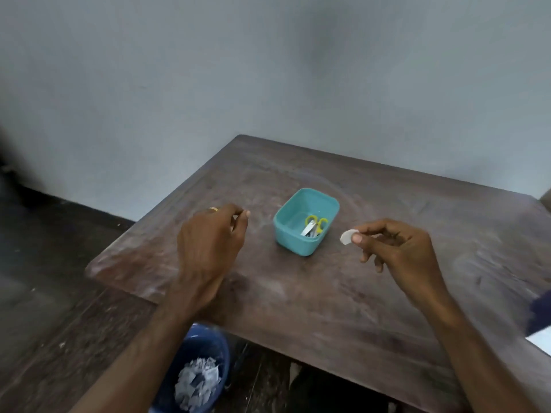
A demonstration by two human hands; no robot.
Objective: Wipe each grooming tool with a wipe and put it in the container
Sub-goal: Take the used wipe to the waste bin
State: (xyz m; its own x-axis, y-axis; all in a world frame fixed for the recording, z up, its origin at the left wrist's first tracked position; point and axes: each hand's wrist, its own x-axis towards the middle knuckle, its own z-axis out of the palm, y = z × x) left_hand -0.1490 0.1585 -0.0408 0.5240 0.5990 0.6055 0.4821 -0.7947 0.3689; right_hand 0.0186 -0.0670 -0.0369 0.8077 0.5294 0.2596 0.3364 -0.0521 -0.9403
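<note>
Blue bin (pixel 195 368) of scraps sits below counter (pixel 328 293) near edge. Right hand (pixel 396 248) pinches wipe (pixel 347 236); left hand (pixel 208 236) clenched, contents unclear. Scissors (pixel 316 225) in teal container (pixel 305 222) mid-counter.

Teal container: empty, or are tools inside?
Not empty. The teal container, open-topped, holds yellow-handled scissors and a metal tool.

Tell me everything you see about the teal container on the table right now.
The container is a small teal tub, plastic by its look, rectangular with rounded corners and no lid. It sits upright on the wooden table, between the two hands, touched by neither. Inside lie small scissors with yellow-green handles and at least one other metal tool, too small to identify.
</note>
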